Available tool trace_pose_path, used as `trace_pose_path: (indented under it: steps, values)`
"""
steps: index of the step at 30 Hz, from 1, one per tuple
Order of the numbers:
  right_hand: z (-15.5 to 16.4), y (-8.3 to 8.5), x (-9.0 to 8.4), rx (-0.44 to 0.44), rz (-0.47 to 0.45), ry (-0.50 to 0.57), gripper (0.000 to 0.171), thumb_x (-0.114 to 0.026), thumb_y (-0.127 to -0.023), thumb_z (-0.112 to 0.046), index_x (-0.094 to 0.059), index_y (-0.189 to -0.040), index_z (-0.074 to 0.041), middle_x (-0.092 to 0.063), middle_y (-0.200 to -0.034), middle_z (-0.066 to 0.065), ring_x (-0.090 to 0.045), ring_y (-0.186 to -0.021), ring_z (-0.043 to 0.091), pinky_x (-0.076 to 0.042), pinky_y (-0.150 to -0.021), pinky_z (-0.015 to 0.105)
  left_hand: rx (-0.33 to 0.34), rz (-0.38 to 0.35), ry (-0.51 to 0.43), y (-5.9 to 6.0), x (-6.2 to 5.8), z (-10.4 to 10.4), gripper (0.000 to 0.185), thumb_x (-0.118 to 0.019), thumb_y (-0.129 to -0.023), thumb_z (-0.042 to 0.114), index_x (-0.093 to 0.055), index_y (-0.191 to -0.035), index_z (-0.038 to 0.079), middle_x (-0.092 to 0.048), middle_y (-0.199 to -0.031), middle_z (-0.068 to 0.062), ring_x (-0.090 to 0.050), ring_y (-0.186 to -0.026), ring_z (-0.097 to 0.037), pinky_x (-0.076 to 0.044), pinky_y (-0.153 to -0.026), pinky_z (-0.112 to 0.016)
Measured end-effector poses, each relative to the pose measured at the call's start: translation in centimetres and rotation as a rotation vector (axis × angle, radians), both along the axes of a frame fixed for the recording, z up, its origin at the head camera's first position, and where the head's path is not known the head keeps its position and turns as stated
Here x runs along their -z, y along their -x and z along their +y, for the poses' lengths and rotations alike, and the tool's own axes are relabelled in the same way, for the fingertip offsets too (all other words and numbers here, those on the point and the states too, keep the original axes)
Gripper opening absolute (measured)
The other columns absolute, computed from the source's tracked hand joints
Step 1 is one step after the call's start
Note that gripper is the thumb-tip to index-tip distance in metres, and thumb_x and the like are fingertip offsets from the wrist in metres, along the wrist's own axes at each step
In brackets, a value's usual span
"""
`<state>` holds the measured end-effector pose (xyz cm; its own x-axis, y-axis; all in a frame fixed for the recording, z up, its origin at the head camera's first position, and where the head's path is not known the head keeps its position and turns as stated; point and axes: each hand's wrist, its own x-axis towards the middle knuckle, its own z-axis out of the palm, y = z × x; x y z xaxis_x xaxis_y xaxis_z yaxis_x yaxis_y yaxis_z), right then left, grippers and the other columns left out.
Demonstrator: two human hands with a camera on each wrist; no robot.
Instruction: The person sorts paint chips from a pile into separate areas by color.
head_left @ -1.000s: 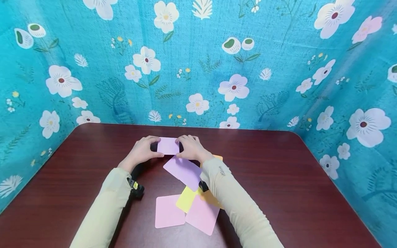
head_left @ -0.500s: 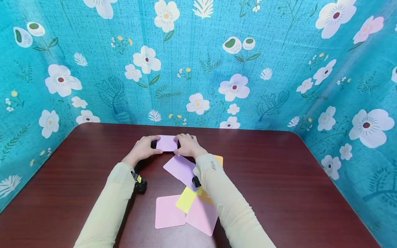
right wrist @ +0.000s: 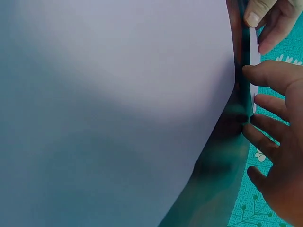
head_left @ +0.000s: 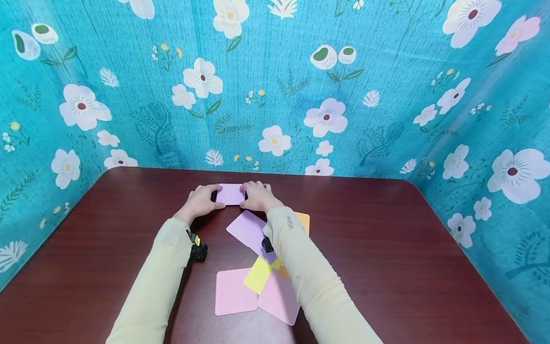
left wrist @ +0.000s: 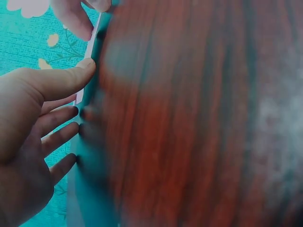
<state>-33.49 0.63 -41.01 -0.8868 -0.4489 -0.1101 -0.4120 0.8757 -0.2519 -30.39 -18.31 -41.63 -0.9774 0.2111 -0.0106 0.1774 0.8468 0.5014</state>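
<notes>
Near the far edge of the table, both hands hold a pale lilac card (head_left: 230, 194) by its two ends. My left hand (head_left: 202, 200) pinches the left end, thumb on the near side and fingers on the far side. On the other end, the right hand (head_left: 259, 196) has the same kind of pinch. Both wrist views show the card (left wrist: 90, 47) nearly edge-on, as a thin pale strip, with the remaining fingers spread beside it. A second lilac card (head_left: 247, 230) lies at a slant on the table just nearer, partly under the right sleeve.
Toward the front lie a yellow card (head_left: 258, 275) and two pink cards, one on the left (head_left: 236, 291) and one partly overlapped (head_left: 279, 298). The right forearm hides part of an orange card (head_left: 303, 221). A blue flowered curtain (head_left: 275, 95) hangs behind the dark red-brown table (head_left: 386, 248).
Both hands have moved the held card slightly away, toward the table's far edge. The right forearm has shifted left. Cards on the table stay where they were.
</notes>
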Motion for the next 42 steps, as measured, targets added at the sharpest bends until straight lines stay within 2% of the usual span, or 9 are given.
trace_pose_path:
  steps: [8, 14, 19, 27, 34, 42]
  values:
    - [-0.4, 0.2, -0.2, 0.009, 0.004, -0.038, 0.050, -0.060, -0.082, -0.039, -0.050, -0.126, -0.020, -0.043, -0.137, 0.000, -0.036, -0.122, 0.021, -0.023, -0.102, 0.046, -0.007, -0.023, -0.013, 0.6, 0.2, -0.2, 0.061, -0.065, -0.080, 0.024, -0.044, -0.133, 0.003, -0.041, -0.137, -0.019, -0.030, -0.123, -0.038, -0.020, -0.098, -0.056]
    - [-0.5, 0.1, -0.1, 0.010, 0.007, -0.072, 0.048, -0.058, -0.083, -0.039, -0.051, -0.126, -0.021, -0.040, -0.138, 0.000, -0.034, -0.124, 0.022, -0.023, -0.101, 0.046, 0.002, -0.026, 0.028, 0.8, 0.3, 0.1, 0.060, -0.062, -0.081, 0.025, -0.043, -0.133, 0.002, -0.034, -0.141, -0.018, -0.026, -0.126, -0.039, -0.020, -0.095, -0.056]
    - [-0.5, 0.0, 0.0, -0.007, 0.015, -0.087, 0.047, -0.057, -0.083, -0.038, -0.051, -0.126, -0.020, -0.039, -0.139, 0.002, -0.033, -0.125, 0.023, -0.023, -0.102, 0.047, -0.017, -0.023, 0.053, 0.8, 0.6, 0.3, 0.060, -0.060, -0.081, 0.025, -0.043, -0.133, 0.001, -0.031, -0.143, -0.019, -0.025, -0.126, -0.040, -0.021, -0.093, -0.055]
    - [0.0, 0.0, -0.8, -0.038, 0.007, -0.113, 0.046, -0.056, -0.085, -0.034, -0.049, -0.128, -0.020, -0.040, -0.139, 0.002, -0.033, -0.128, 0.022, -0.022, -0.104, 0.047, -0.033, -0.025, 0.033, 0.7, 0.8, 0.4, 0.069, -0.060, -0.082, 0.025, -0.030, -0.140, 0.002, -0.032, -0.142, -0.021, -0.025, -0.126, -0.039, -0.020, -0.097, -0.056]
    - [0.2, -0.2, -1.5, -0.070, -0.012, -0.110, 0.048, -0.057, -0.086, -0.032, -0.047, -0.131, -0.018, -0.042, -0.137, 0.003, -0.037, -0.127, 0.021, -0.023, -0.104, 0.047, 0.009, -0.017, 0.004, 0.2, 0.4, 0.3, 0.073, -0.062, -0.080, 0.029, -0.031, -0.138, -0.003, -0.034, -0.139, -0.024, -0.027, -0.125, -0.040, -0.022, -0.097, -0.057]
    - [0.8, -0.7, -2.0, -0.092, -0.054, -0.085, 0.049, -0.056, -0.087, -0.030, -0.045, -0.132, -0.015, -0.046, -0.135, 0.004, -0.040, -0.126, 0.019, -0.026, -0.104, 0.044, 0.059, -0.010, 0.012, -0.7, 0.4, 0.5, 0.076, -0.064, -0.077, 0.031, -0.033, -0.136, -0.005, -0.033, -0.139, -0.026, -0.026, -0.126, -0.042, -0.022, -0.100, -0.059]
